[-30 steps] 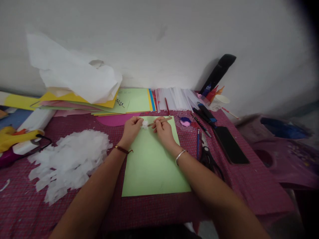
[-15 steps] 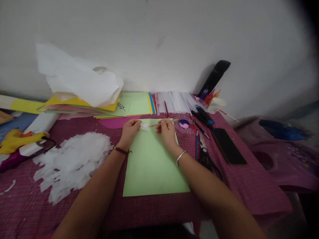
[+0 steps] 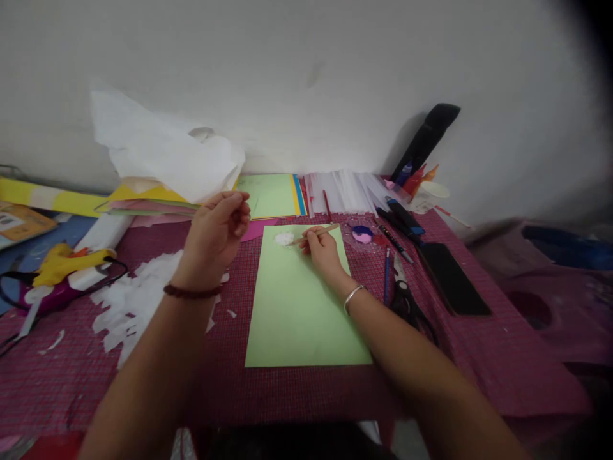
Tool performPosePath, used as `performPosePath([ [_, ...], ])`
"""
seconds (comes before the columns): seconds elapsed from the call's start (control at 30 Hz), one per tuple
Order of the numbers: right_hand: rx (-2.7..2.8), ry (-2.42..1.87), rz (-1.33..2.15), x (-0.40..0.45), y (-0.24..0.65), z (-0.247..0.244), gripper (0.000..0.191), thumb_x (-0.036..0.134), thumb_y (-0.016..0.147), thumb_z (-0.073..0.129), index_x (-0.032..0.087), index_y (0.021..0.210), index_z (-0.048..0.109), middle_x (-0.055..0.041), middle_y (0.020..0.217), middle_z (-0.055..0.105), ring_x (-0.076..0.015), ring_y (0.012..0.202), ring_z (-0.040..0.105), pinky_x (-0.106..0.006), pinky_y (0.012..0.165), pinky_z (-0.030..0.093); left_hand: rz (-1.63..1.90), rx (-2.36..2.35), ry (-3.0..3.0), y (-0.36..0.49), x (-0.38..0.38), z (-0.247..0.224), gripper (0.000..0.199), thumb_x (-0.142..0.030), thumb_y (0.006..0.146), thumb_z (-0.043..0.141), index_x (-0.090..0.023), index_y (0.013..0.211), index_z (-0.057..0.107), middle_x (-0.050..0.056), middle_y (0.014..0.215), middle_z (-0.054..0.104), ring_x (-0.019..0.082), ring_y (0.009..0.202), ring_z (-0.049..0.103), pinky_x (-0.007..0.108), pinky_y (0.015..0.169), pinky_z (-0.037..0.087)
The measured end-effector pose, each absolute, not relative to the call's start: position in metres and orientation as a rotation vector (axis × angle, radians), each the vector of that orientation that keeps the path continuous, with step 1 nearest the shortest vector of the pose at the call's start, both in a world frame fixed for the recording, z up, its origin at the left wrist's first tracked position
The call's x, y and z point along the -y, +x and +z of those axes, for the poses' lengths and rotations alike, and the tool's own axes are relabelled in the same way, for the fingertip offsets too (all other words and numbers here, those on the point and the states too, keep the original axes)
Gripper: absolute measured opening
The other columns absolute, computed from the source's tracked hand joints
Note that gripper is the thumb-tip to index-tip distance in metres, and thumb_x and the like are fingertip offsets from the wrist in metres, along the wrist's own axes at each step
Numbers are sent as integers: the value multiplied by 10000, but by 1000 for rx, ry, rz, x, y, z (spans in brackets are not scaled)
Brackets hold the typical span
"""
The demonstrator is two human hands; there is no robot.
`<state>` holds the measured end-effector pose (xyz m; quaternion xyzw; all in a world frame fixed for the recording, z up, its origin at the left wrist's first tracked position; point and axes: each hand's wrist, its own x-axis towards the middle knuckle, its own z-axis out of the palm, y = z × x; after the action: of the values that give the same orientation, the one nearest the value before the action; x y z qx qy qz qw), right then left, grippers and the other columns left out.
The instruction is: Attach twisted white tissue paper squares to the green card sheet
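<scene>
A light green sheet point(image 3: 301, 306) lies on the checked red cloth, with a small white clump point(image 3: 284, 238) near its top left corner. My right hand point(image 3: 322, 248) pinches a thin wooden stick point(image 3: 327, 230) whose tip points at the clump. Raised to the left of the sheet, my left hand point(image 3: 221, 223) has its fingers curled together; whatever they may hold is too small to make out. Under and beside my left forearm spreads a pile of white paper pieces point(image 3: 138, 294).
At the right lie a palette point(image 3: 363, 234) with purple and pink paint, scissors point(image 3: 402, 291), a blue pencil point(image 3: 387, 275) and a black phone point(image 3: 453, 278). A yellow glue gun point(image 3: 67, 263) rests left. Stacked papers and crumpled white paper point(image 3: 167, 153) stand behind.
My left hand has left the white clump, moving left and up towards the camera. My right hand still holds the stick beside the clump. The view has shifted slightly.
</scene>
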<state>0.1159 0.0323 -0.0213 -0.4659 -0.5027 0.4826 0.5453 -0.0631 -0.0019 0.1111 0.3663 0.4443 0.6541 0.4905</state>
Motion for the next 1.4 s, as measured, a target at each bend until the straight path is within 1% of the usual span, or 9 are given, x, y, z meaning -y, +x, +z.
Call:
performPosePath([
  [0.1, 1138, -1111, 1149, -35, 116, -22, 180, 349, 836, 490, 184, 805, 554, 21, 612, 594, -109, 485, 545, -226, 475, 436, 1484, -1150, 971, -74, 13, 112, 35, -161, 738, 622, -143, 713, 637, 4, 594, 533, 58, 475, 442, 163, 372, 233],
  [0.2, 1142, -1118, 1151, -36, 116, -22, 173, 342, 840, 486, 186, 806, 552, 24, 612, 599, -104, 467, 538, -224, 465, 431, 1390, -1279, 1027, -96, 22, 100, 28, -182, 712, 654, -159, 699, 643, 6, 590, 542, 65, 482, 450, 164, 386, 261],
  [0.33, 1113, -1108, 1153, -34, 116, -19, 142, 313, 829, 491, 190, 785, 548, 31, 584, 586, -106, 471, 540, -226, 475, 440, 1227, -1466, 1147, -127, 34, 83, 136, -254, 675, 707, -176, 632, 605, -3, 561, 527, 70, 460, 415, 182, 403, 285],
  [0.43, 1083, -1124, 1164, -34, 117, -19, 129, 307, 818, 497, 197, 767, 540, 39, 555, 568, -114, 475, 545, -230, 478, 448, 1128, -1554, 1198, -142, 43, 73, 169, -313, 650, 725, -185, 642, 615, -3, 570, 539, 79, 461, 419, 192, 411, 300],
  [0.7, 1187, -1101, 1122, -36, 115, -24, 164, 338, 845, 492, 192, 806, 555, 29, 593, 598, -103, 468, 536, -225, 475, 430, 1075, -1571, 1181, -140, 44, 60, 190, -339, 616, 740, -188, 680, 644, 7, 602, 563, 93, 476, 430, 210, 434, 320],
  [0.93, 1152, -1128, 1127, -37, 114, -22, 173, 340, 866, 476, 189, 819, 546, 17, 646, 624, -93, 467, 542, -221, 482, 436, 1056, -1559, 1220, -140, 39, 51, 199, -364, 638, 734, -190, 682, 650, 2, 589, 557, 89, 471, 423, 208, 437, 319],
  [1.13, 1162, -1169, 1088, -34, 114, -18, 145, 305, 857, 495, 179, 819, 556, 21, 629, 610, -85, 448, 530, -206, 448, 409, 991, -1689, 1325, -150, 43, 58, 172, -346, 660, 698, -186, 676, 638, 2, 579, 558, 94, 471, 431, 215, 442, 314],
  [1.27, 1118, -1170, 1089, -34, 120, -16, 136, 314, 843, 516, 187, 808, 549, 25, 616, 603, -91, 400, 511, -214, 399, 396, 746, -1807, 1597, -164, 47, 62, 175, -344, 738, 614, -171, 744, 640, 7, 632, 591, 120, 561, 501, 222, 498, 352],
  [1.4, 974, -1123, 1099, -36, 127, -15, 147, 349, 859, 507, 215, 800, 523, 39, 584, 581, -102, 385, 511, -232, 388, 435, 461, -1774, 2019, -161, 56, 62, 171, -313, 793, 560, -165, 783, 645, 30, 748, 641, 148, 678, 550, 270, 623, 417],
])
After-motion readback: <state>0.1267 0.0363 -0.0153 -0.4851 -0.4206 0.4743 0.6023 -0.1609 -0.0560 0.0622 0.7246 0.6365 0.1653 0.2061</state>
